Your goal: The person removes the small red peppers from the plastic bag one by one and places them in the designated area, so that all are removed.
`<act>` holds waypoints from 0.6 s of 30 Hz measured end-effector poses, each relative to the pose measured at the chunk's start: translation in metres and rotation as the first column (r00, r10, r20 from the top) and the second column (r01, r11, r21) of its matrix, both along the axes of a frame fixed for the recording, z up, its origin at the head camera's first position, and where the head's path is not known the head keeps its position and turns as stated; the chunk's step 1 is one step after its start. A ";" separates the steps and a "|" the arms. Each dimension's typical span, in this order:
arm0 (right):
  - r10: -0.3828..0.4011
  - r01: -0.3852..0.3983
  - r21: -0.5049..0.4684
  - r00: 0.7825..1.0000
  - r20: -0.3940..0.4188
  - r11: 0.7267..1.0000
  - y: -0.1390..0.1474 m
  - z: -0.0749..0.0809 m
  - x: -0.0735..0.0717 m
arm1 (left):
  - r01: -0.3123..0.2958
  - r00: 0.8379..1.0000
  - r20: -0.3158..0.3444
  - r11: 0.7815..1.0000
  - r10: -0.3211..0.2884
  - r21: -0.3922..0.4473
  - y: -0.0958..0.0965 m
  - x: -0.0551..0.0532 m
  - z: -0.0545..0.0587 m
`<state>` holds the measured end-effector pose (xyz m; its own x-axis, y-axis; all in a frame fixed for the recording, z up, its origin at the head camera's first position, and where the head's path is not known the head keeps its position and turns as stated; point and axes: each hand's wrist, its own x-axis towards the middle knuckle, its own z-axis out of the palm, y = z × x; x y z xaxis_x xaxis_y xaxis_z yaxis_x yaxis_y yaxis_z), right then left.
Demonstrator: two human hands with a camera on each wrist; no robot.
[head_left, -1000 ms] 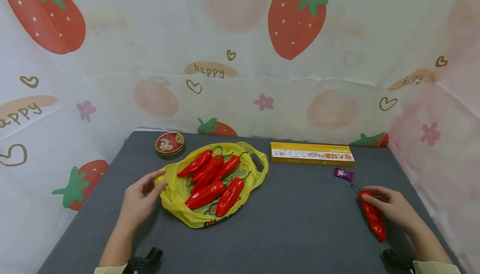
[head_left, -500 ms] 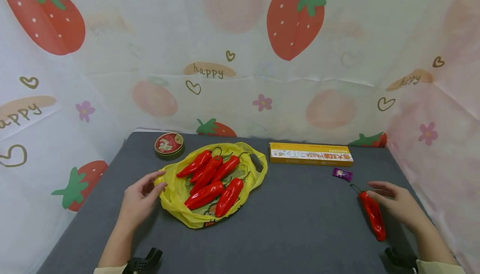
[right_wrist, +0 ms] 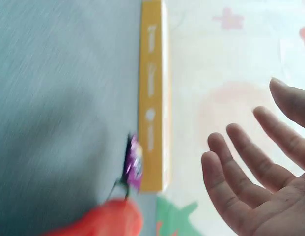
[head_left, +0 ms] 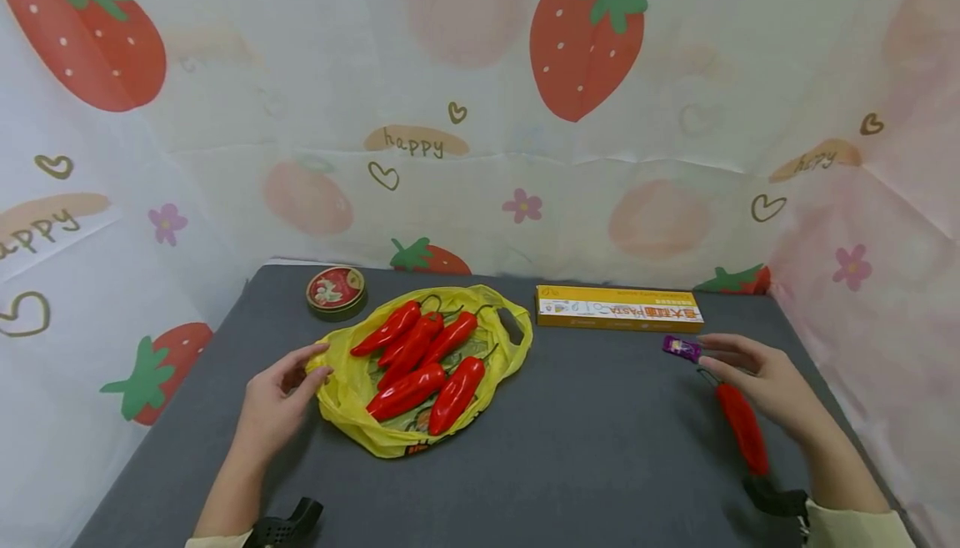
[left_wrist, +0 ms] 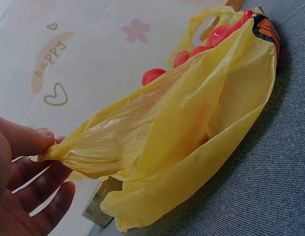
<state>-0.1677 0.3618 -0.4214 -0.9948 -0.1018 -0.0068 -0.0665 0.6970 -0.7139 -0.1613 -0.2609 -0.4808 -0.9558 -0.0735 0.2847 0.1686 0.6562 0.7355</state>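
Observation:
My left hand (head_left: 279,394) pinches the left edge of a yellow plastic bag (head_left: 345,414) between thumb and fingers; the left wrist view shows the plastic (left_wrist: 181,132) drawn taut toward the fingertips. Several glossy red chili peppers (head_left: 408,394) lie on the opened bag. Over at the right, my right hand (head_left: 765,381) hovers with fingers spread, holding nothing. Beside and below it a single red chili pepper (head_left: 742,429) lies on the grey table, its stem toward the back. Near the right fingertips is a small purple wrapped candy (head_left: 681,348), which also shows in the right wrist view.
A yellow pasta box (head_left: 618,309) lies at the back right. At the back left stands a round red-lidded tin (head_left: 336,291). A strawberry-print curtain (head_left: 450,114) hangs behind the grey table (head_left: 585,448) and along its sides.
My right hand has let go of the single chili pepper and moved toward the back and left, near the purple candy. The left hand keeps its grip on the bag.

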 end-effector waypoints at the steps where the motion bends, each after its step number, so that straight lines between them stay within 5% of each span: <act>1: 0.005 -0.005 -0.009 1.000 -0.010 1.000 -0.005 0.002 -0.001 | -0.002 1.000 0.001 1.000 0.002 0.000 -0.001 0.000 0.000; 18: 0.123 -0.132 -0.047 0.979 -0.162 0.990 -0.077 0.014 -0.020 | 0.019 1.000 -0.012 1.000 -0.019 0.007 -0.002 0.000 0.000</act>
